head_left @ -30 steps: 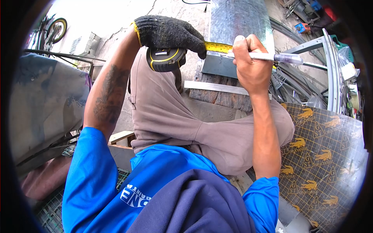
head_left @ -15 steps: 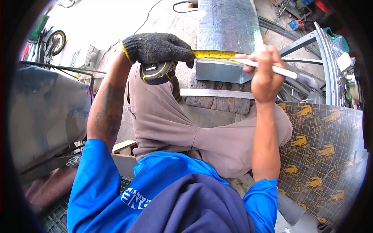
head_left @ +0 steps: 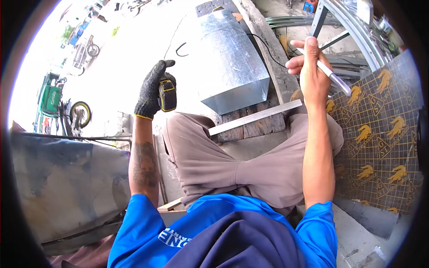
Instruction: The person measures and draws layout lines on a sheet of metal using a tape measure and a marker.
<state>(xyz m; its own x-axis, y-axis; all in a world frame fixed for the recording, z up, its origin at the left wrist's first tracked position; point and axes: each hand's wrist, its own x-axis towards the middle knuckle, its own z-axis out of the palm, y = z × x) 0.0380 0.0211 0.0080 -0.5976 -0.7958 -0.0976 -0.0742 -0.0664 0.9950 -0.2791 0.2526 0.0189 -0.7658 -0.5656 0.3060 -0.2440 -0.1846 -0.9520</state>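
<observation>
My left hand (head_left: 152, 89), in a dark knitted glove, is closed around a black and yellow tape measure (head_left: 167, 95), left of a bent sheet-metal piece (head_left: 234, 56). No blade shows outside the tape's case. My right hand (head_left: 314, 76) is bare and raised to the right of the metal, gripping a white marker pen (head_left: 325, 69) between thumb and fingers. The shiny metal piece has a folded-down near face and rests on dark wood (head_left: 252, 130). A flat pale bar (head_left: 257, 117) lies across that wood, between my knees and the metal.
A crocodile-printed board (head_left: 371, 143) leans at my right. Beyond it stand grey metal frame pieces (head_left: 357, 31). A thin black cable (head_left: 268, 47) runs by the metal's right edge. A cloth-like cover (head_left: 67, 174) hangs at left, with parked motorbikes (head_left: 80, 115) farther off.
The yellow blade, stretched along the metal's near edge before, is out of sight. My left hand has moved left with the tape measure; my right hand has lifted away with the marker. The view has shifted.
</observation>
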